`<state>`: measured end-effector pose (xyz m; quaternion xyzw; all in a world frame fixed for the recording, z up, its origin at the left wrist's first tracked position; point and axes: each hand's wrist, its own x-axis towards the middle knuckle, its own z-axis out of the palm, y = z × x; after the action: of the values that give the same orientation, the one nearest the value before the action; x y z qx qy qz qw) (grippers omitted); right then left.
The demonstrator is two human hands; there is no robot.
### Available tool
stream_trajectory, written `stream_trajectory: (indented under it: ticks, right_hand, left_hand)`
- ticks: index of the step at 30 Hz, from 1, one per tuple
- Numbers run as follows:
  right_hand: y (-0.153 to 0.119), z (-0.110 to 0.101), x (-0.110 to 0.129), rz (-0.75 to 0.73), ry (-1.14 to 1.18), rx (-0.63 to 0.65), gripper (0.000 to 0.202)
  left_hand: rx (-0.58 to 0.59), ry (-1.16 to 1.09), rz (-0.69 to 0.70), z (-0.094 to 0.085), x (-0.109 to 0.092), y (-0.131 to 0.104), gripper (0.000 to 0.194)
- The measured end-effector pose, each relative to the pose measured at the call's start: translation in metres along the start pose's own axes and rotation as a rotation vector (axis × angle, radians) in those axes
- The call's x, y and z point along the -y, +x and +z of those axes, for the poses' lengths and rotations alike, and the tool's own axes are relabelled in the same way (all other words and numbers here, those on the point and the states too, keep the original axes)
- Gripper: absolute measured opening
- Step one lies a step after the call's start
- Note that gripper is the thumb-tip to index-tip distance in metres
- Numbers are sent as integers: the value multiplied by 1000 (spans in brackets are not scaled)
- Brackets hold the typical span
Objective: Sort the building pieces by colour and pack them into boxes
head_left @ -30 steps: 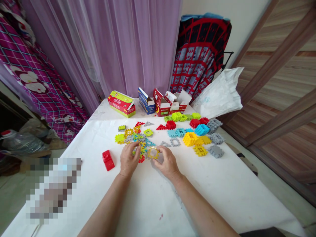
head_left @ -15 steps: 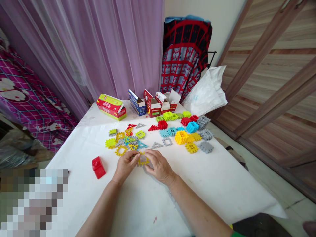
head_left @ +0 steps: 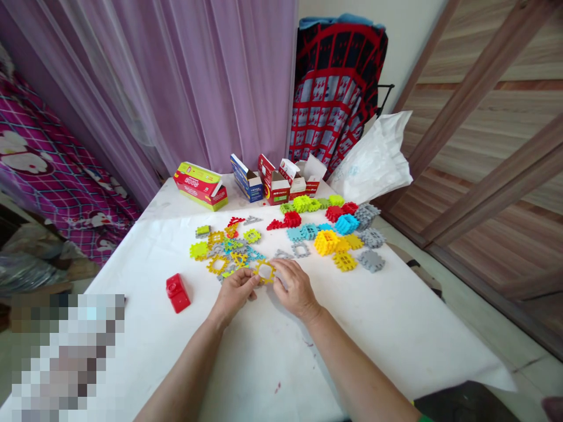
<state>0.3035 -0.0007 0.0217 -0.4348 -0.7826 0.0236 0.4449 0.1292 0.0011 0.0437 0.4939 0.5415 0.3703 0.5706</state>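
My left hand (head_left: 235, 291) and my right hand (head_left: 295, 286) meet over the white table (head_left: 387, 328), both pinching a flat yellow toothed square frame piece (head_left: 265, 271) between their fingertips. Just beyond the hands lies a scatter of flat interlocking pieces (head_left: 226, 246) in yellow, green, grey, blue and red. To the right are assembled cube blocks: a yellow one (head_left: 326, 241), a blue one (head_left: 346, 223), a red one (head_left: 292, 219) and grey ones (head_left: 370, 260).
A red block (head_left: 177, 292) lies left of my left hand. Opened cardboard boxes (head_left: 273, 186) and a red-green box (head_left: 200, 184) stand along the table's far edge. A white plastic bag (head_left: 373, 161) sits at the far right corner, purple curtains behind.
My hands have lifted the yellow frame piece slightly off the table and turned it between the fingertips. The view has shifted a little to the left since a second ago.
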Motion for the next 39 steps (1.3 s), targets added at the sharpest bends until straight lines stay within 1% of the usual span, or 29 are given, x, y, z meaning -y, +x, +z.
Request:
stream_trajectory:
  ticks: [4, 10, 14, 16, 17, 19, 21, 24, 25, 27, 29, 33, 36, 39]
  right_hand:
    - [-2, 0, -2, 4, -26, 38, 46]
    - [1, -3, 1, 19, -72, 141, 49]
    - [0, -9, 0, 35, -111, 157, 48]
    - [-3, -22, -10, 73, -119, 163, 52]
    - [-6, -33, -18, 107, -126, 165, 55]
    - [-11, -60, -39, 202, -154, 169, 59]
    - [-14, -93, -64, 294, -214, 203, 59]
    - [-13, -140, -95, 358, -339, 334, 61]
    - [-11, -151, -102, 364, -369, 386, 62]
    - [-7, -167, -113, 362, -400, 485, 65]
    - [-4, -174, -119, 349, -399, 560, 68]
    - [2, -174, -123, 324, -390, 650, 69]
    - [7, -171, -124, 316, -400, 684, 68]
    - [10, -171, -125, 319, -387, 690, 67]
  left_hand:
    - [10, -79, 14, 1, 2, 2, 54]
    - [57, -96, 62, 3, 9, 7, 52]
    - [98, -13, 137, 3, 11, 7, 48]
    - [105, 68, 155, 1, 12, 6, 46]
    - [105, 106, 150, 0, 12, 6, 46]
    - [100, 169, 127, -1, 13, 6, 45]
    - [96, 219, 124, -2, 15, 7, 44]
    - [79, 273, 153, -1, 16, 8, 42]
    - [73, 281, 157, 0, 16, 8, 42]
    - [57, 285, 153, 1, 15, 7, 41]
    - [44, 283, 152, 2, 13, 7, 42]
    - [31, 279, 153, 2, 12, 7, 42]
    - [20, 266, 155, 2, 12, 7, 42]
    - [20, 266, 157, 2, 11, 7, 42]
